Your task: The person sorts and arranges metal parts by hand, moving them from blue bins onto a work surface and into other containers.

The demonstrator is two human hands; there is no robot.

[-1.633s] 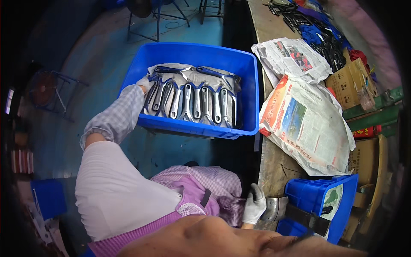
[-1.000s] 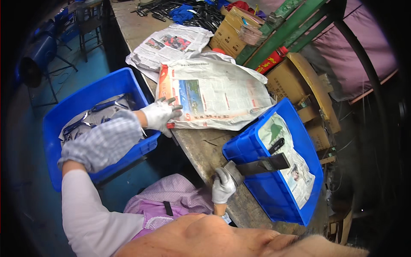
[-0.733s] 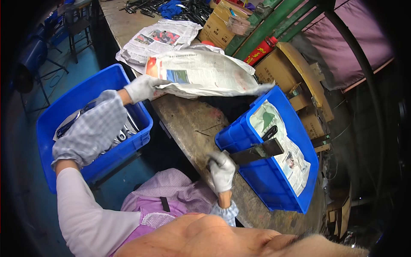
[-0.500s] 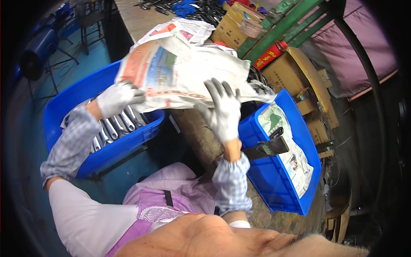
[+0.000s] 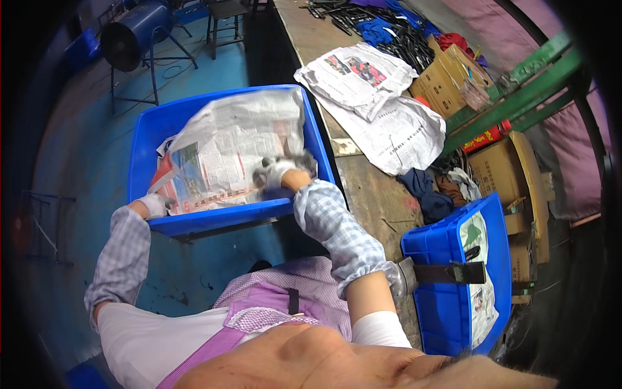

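At the far left, a dark blue drum (image 5: 133, 39) sits on a thin-legged stand above the blue floor (image 5: 97, 155). Nearer, the gloved left hand (image 5: 155, 205) is at the near left corner of a large blue tub (image 5: 146, 149), beside the orange-printed edge of a newspaper sheet (image 5: 223, 142); its fingers are mostly hidden, so whether they pinch the paper cannot be told. The sheet lies inside the tub, spread across most of it, its far part rising against the back wall. The gloved right hand (image 5: 278, 174) is over the sheet's right part, blurred, and its grip cannot be made out. To the right runs the workbench (image 5: 369, 201), bearing more newspaper sheets (image 5: 402, 133), with a heap of black tools (image 5: 405, 48) beyond them. Dark cloth (image 5: 424, 194) lies near a smaller blue bin (image 5: 444, 292), which is tilted and lined with printed paper. A cardboard box (image 5: 447, 81) and a green frame (image 5: 518, 97) stand farther right.
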